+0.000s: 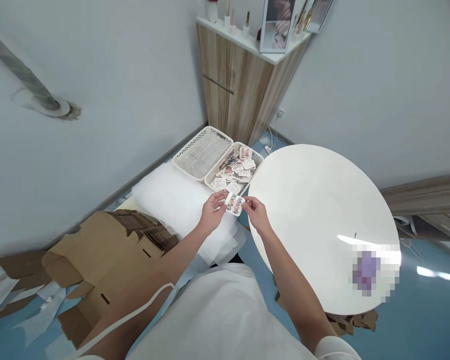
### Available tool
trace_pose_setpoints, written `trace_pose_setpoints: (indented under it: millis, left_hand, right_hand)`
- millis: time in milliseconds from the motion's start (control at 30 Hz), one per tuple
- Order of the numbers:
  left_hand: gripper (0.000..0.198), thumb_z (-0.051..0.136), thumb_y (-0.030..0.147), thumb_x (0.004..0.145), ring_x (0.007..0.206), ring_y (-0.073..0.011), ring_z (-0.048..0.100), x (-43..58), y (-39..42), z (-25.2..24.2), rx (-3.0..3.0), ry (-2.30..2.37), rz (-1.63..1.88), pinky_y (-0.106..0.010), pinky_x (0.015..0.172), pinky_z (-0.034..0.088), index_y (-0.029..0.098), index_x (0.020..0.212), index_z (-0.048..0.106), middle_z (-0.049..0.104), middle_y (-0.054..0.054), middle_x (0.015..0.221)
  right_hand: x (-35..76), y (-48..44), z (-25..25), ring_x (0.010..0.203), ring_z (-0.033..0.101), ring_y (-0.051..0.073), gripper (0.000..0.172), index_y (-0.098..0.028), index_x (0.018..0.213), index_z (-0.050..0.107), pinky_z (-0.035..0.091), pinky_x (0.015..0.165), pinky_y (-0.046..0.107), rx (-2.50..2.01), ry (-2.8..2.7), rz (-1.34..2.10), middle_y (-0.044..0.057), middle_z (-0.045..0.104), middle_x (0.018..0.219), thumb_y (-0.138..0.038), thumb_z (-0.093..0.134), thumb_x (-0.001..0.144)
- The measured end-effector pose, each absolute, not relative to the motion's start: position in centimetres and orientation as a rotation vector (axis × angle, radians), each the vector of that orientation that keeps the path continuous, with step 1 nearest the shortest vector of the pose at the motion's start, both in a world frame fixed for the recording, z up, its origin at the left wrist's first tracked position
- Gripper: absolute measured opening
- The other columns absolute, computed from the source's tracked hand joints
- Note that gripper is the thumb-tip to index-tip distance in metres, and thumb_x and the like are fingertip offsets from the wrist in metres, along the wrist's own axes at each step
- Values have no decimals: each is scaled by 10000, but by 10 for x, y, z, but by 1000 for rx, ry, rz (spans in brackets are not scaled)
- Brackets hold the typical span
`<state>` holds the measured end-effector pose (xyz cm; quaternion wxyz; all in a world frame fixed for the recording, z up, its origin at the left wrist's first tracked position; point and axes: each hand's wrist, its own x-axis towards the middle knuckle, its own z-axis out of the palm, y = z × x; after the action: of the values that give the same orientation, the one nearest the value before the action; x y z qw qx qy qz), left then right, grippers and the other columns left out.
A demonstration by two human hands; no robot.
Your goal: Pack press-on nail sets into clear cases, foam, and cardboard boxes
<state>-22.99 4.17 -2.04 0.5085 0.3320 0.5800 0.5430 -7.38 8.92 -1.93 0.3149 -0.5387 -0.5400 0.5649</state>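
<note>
Between my two hands is a small white card (234, 204) with rows of shiny, patterned oval pieces that look like press-on nails. My left hand (211, 214) pinches its left edge, and my right hand (258, 214) pinches its right edge. The patterned side faces up toward me. Just beyond the card stands a white perforated basket (258, 161), filled with a loose heap of similar cards (237, 169), some showing printed text. A second white basket (203, 131) adjoins it on the left, with its bare bottom showing.
A stack of white foam sheets (165, 192) lies left of my hands, with flattened cardboard boxes (108, 250) nearer me. The round white table (303, 200) is at right, bearing a blurred purple item (366, 270). Behind the baskets stands a wood-grain cabinet (240, 75).
</note>
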Motion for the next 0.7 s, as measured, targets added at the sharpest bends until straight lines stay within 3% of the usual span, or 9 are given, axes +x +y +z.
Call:
trace_pose_setpoints:
  millis: [167,267,467,700]
  left_hand:
    - [489,611,226,668,698,-93,560,-221,-5,-4,855,1267,1270,-276,664,472,179,1126,447,569,-95,1053]
    - [562,648,241,645,672,-83,572,-210,-22,0,859,1209,1239,-276,661,483,180,1151,411,548,-83,1040]
    - [656,679,258,622,673,-104,595,-180,-34,11,929,1049,1107,-316,670,500,185,1191,361,549,-56,975]
    - [663,670,291,639,633,-90,586,-137,-29,22,1113,960,899,-292,644,488,200,1216,354,553,-61,976]
  right_hand:
    - [-50,20,-8,632,525,124,225,-191,743,566,428,651,287,-1358,-1253,1575,-1,572,676,-410,578,691]
    - [-30,-11,-1,645,540,137,242,-194,720,567,433,647,300,-1333,-1204,1619,13,583,688,-428,603,676]
    - [8,-49,23,762,564,154,337,-219,940,586,446,698,308,-1269,-1128,1572,36,613,838,-411,626,666]
    - [49,-68,32,637,505,112,416,-215,1089,538,409,612,272,-1277,-1194,1453,-16,537,679,-380,578,709]
